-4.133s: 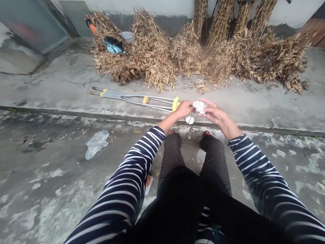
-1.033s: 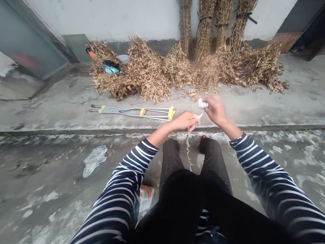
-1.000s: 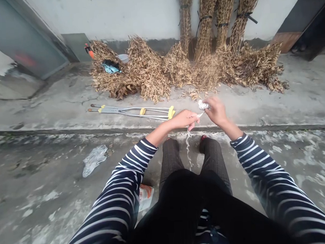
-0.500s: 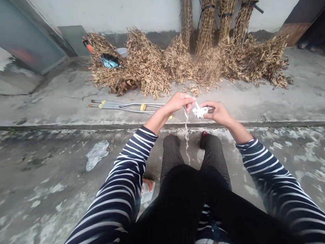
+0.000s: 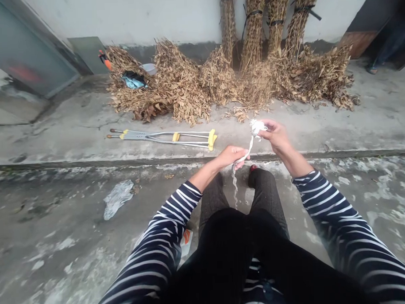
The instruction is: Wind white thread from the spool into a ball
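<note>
1. Head view: right hand (image 5: 277,135) pinches a bunched white bundle (image 5: 257,128) between thumb and fingers, at its right side; bundle is up in the air, in front of the person, over the raised concrete ledge (image 5: 72,145).
2. Head view: left hand (image 5: 233,155), lower and nearer the body, thumb and fingers closed on a white strand (image 5: 251,146). Strand runs from bundle down to this hand, then its crinkled tail hangs between the dark trouser legs (image 5: 268,189). Hands apart, strand bridging them.
3. Head view, ledge: pair of metal crutches (image 5: 135,135) with yellow pads lies left of the hands. Heap of dry brown plants (image 5: 187,90) behind, along the wall; tied upright bundles (image 5: 251,35) lean there. Blue-and-black cloth (image 5: 134,81) and pale bowl (image 5: 149,68) at heap's left end.
4. Head view, lower ground: crumpled clear plastic (image 5: 117,198) at left; orange-and-white packet (image 5: 186,240) beside left sleeve (image 5: 159,233), partly hidden.
5. Head view, far right: another person's foot (image 5: 372,70) by a dark doorway.
</note>
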Demonstrator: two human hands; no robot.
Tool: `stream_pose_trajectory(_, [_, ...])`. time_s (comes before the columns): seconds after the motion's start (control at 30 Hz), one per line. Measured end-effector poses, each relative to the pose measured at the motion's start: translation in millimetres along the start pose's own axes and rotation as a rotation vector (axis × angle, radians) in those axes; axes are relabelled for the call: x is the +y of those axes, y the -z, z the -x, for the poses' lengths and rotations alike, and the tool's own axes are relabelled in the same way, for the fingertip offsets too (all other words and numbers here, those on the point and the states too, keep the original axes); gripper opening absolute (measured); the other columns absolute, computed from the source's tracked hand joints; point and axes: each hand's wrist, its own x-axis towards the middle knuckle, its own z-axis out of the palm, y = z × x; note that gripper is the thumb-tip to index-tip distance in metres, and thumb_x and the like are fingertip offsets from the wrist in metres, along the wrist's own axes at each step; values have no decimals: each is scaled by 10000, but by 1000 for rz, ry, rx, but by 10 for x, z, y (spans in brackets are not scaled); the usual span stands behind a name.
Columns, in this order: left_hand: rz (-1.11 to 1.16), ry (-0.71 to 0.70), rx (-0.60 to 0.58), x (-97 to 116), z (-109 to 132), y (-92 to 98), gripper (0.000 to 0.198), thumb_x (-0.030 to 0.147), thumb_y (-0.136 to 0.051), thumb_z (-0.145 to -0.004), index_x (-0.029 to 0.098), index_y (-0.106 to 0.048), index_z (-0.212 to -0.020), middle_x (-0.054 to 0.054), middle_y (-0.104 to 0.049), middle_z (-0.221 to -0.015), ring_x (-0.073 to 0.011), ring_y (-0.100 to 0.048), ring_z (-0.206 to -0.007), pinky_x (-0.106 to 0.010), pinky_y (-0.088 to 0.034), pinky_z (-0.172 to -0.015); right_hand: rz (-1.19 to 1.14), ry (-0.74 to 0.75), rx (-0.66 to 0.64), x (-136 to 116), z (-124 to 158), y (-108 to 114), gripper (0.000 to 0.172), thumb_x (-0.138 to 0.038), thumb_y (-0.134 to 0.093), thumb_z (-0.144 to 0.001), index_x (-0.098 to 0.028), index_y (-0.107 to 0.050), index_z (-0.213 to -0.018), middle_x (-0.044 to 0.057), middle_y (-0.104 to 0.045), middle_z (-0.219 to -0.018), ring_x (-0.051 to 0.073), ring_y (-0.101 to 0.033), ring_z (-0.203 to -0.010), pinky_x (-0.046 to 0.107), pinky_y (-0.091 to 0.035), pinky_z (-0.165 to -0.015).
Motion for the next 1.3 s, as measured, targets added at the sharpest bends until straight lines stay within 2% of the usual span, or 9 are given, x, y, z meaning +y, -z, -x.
stream_pose_trajectory(0.1, [-23,-8,-56,142,51,19,514,625,-778,-803,134,-634,-750,29,-554,-411,-82,-464,-349,-230,-420,-512,419,153,73,59,-74,72,337,-164,-774,-642,-173,-793,-979,75,-760,-984,262,-677,-890,410,-565,-828])
stream_pose_trajectory(0.23, [-140,-94,-10,460,18,206,425,516,-786,-838,113,-681,-754,14,-597,-448,-75,-492,-378,-216,-393,-518,699,299,-184,106,79,42,384,-73,-638,-668,-165,-809,-999,113,-749,-1019,291,-682,-964,419,-536,-903])
stream_pose_trajectory(0.33, [-223,-130,15,649,-73,372,358,428,-764,-879,106,-695,-739,3,-615,-469,-71,-504,-394,-218,-401,-532,634,252,-359,84,260,-25,358,-84,-653,-661,-187,-819,-961,107,-750,-1028,272,-684,-932,393,-543,-849])
stream_pose_trajectory(0.47, [-237,-123,74,653,-231,489,355,406,-762,-893,127,-665,-695,12,-603,-458,-77,-500,-379,-226,-388,-511,172,-13,-427,-75,403,-73,302,-264,-872,-600,-195,-812,-888,75,-760,-1020,221,-683,-832,334,-549,-711])
stream_pose_trajectory(0.6, [-151,-132,73,425,-291,375,465,488,-715,-927,135,-611,-641,0,-592,-446,-87,-514,-377,-228,-405,-522,-211,-155,-264,-265,419,-94,480,-312,-996,-452,-200,-786,-869,30,-767,-843,193,-690,-764,328,-568,-721])
stream_pose_trajectory(0.73, [-62,-111,95,229,-221,176,472,529,-657,-961,135,-604,-706,-7,-607,-459,-90,-514,-366,-217,-408,-508,-313,-272,-64,-309,362,-94,525,-264,-1014,-378,-192,-749,-825,26,-768,-795,180,-687,-701,316,-575,-671])
stream_pose_trajectory(0.93, [-169,-10,70,166,-120,18,349,420,-513,-1040,155,-577,-822,26,-574,-428,-99,-486,-344,-198,-389,-464,-327,-262,-43,-203,288,-187,548,-325,-968,-447,-215,-730,-928,48,-778,-866,222,-705,-772,368,-593,-711])
stream_pose_trajectory(1.17, [-608,-15,80,279,66,0,261,304,-498,-995,162,-631,-821,56,-583,-469,-98,-494,-407,-203,-382,-538,182,128,179,-37,159,-216,356,-323,-793,-610,-204,-693,-930,43,-688,-957,213,-640,-892,315,-563,-702])
stream_pose_trajectory(1.3, [-830,-115,96,488,131,31,285,317,-546,-993,183,-692,-789,30,-577,-497,-136,-520,-506,-243,-357,-617,523,270,117,27,229,-181,313,-227,-667,-696,-208,-678,-1008,76,-640,-1035,235,-611,-935,310,-546,-675])
